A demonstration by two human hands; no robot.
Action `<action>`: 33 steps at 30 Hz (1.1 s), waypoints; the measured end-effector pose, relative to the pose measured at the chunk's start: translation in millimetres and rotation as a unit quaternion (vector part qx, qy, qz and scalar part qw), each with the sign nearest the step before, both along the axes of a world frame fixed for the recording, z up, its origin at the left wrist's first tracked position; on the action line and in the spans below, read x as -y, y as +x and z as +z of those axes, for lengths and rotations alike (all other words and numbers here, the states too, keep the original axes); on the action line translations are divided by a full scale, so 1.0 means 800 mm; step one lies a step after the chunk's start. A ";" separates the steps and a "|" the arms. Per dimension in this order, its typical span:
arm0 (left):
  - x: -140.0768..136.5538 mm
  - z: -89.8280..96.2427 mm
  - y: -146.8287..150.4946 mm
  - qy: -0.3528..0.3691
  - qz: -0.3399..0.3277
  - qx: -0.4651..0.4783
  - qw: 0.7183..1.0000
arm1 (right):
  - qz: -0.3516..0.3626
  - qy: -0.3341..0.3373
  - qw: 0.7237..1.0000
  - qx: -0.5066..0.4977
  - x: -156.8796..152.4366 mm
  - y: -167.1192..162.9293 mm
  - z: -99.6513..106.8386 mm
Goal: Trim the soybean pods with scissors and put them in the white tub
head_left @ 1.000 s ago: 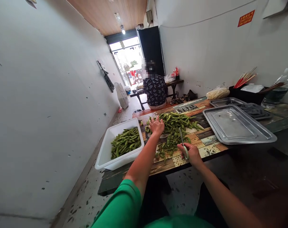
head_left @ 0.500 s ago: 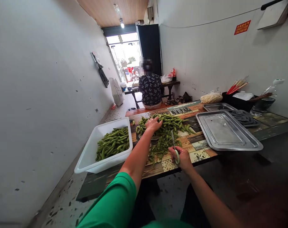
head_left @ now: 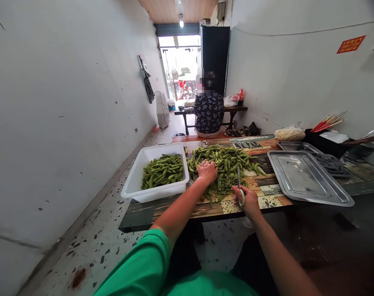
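Green soybean pods (head_left: 230,155) lie heaped on the patterned wooden table (head_left: 202,211), with loose trimmings and leafy bits along the near side of the heap. My left hand (head_left: 207,172) is at the heap's near left edge, fingers bent down around pods; the fingertips are partly hidden. In my right hand (head_left: 250,204), at the table's front edge, is a pair of scissors (head_left: 242,198) with pale green handles. Its blades point away from me over the trimmings and look closed. Left of the heap, a white plastic bin (head_left: 156,193) holds many more pods (head_left: 163,170).
Metal trays (head_left: 310,181) lie at the right, one with dark grey items. Behind them are a bag of pale sticks (head_left: 290,133), a black box (head_left: 314,139) with skewers and a clear bottle (head_left: 361,152). A person (head_left: 209,115) sits farther off, back turned.
My left hand has come nearer to me over the heap, its fingers more bent. The right hand keeps the scissors in much the same place. The whole view has shifted left.
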State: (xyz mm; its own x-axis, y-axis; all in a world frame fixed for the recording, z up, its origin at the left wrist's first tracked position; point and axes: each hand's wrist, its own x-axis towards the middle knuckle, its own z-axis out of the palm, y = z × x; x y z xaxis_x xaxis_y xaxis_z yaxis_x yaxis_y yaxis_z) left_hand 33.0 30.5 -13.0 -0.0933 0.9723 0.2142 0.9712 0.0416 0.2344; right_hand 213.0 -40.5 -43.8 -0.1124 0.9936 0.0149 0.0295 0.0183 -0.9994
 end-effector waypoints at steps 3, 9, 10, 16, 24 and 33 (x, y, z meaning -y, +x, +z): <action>0.011 0.001 -0.002 0.015 -0.002 -0.003 1.000 | -0.007 0.004 1.000 0.002 0.000 0.000 0.002; 0.014 0.016 -0.015 -0.009 -0.049 -0.014 0.999 | -0.006 -0.019 1.000 -0.016 0.003 0.001 0.003; 0.014 0.020 -0.019 -0.020 -0.059 -0.017 0.998 | -0.010 -0.024 1.000 -0.018 0.003 0.001 0.003; 0.022 0.022 -0.029 -0.009 -0.094 -0.035 0.995 | -0.039 -0.053 0.997 -0.030 0.001 -0.002 0.001; 0.007 0.003 -0.037 0.047 -0.097 -0.013 0.994 | -0.031 -0.025 0.999 -0.032 0.003 -0.003 0.003; -0.004 -0.008 -0.041 0.206 -0.172 0.119 0.956 | -0.046 -0.016 0.999 -0.003 0.007 -0.007 0.007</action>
State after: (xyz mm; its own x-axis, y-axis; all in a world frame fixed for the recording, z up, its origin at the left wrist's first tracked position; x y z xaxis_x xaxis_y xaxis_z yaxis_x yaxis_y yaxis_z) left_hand -0.2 33.5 -19.8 0.1238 0.7913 0.5987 0.8281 -0.4148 0.3770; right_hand 207.0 -46.2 -38.1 -0.0206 0.9996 -0.0166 0.0241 -0.0161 -0.9996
